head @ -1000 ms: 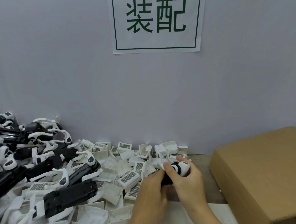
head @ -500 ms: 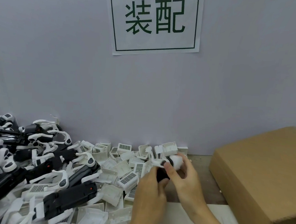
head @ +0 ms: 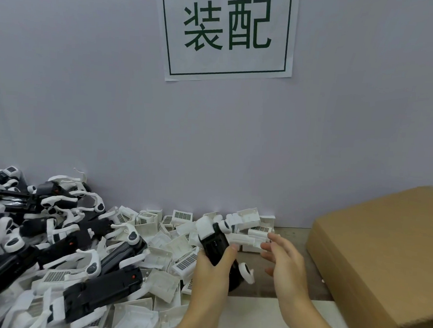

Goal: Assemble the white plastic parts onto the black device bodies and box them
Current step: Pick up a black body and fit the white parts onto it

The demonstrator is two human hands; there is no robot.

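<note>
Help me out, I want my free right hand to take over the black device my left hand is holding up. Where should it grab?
Probably the bare lower right flank of the black device, coming from the right. The left hand wraps its lower left, a white cap sits on the top end, and thin white arms jut from the body; the right hand hovers open alongside.

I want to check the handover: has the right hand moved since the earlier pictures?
Yes. The right hand has let go of the black device and drawn off to the right, toward the cardboard box; the left hand alone holds the device.
</note>
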